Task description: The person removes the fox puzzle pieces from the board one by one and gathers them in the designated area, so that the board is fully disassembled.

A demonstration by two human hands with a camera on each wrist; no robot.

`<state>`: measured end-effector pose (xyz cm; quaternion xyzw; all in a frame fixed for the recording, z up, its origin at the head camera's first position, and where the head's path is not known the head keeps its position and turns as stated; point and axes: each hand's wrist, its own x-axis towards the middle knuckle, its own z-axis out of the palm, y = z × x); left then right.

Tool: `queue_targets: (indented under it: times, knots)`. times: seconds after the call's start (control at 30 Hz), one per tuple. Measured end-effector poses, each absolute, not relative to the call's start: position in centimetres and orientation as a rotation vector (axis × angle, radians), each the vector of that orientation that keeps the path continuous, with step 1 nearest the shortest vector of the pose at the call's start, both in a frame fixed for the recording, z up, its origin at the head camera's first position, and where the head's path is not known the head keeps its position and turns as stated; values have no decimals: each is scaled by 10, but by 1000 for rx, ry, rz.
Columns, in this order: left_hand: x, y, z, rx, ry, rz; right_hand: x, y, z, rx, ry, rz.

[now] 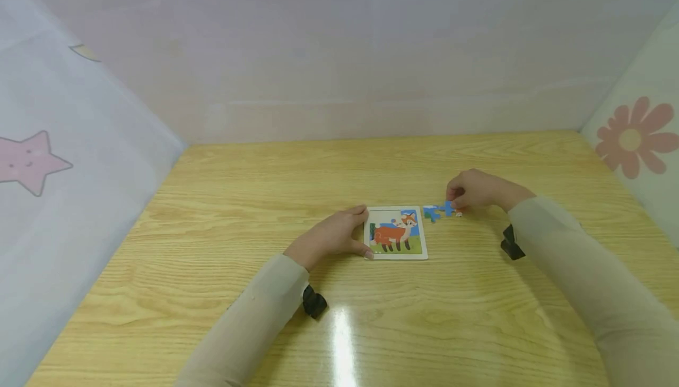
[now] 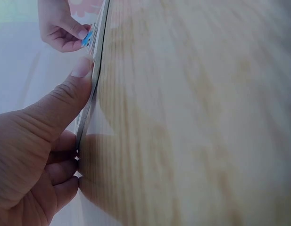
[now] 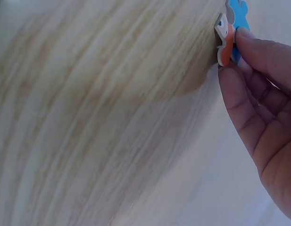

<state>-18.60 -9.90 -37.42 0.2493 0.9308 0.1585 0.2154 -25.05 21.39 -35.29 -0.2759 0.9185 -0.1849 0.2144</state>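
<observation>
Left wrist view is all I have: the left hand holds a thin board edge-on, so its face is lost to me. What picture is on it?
Observer: In the head view, the jigsaw board shows an orange fox standing on green.
Operator: Is any part of that picture unfilled?
Observer: Yes, a bare patch at the upper left as the head view frames it.
Operator: I see a blue jigsaw piece in the grip of the right hand. Is another piece close by it?
Observer: Yes, the right wrist view shows an orange-and-white piece right beside it; I can't tell whether that one is held too.
</observation>
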Motion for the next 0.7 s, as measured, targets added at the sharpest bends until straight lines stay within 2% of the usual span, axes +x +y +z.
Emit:
queue_targets:
  times: [0.7]
  knots:
    - [-186,-99,-374,697,2585,439,-248,212,-358,-786,2590,-503]
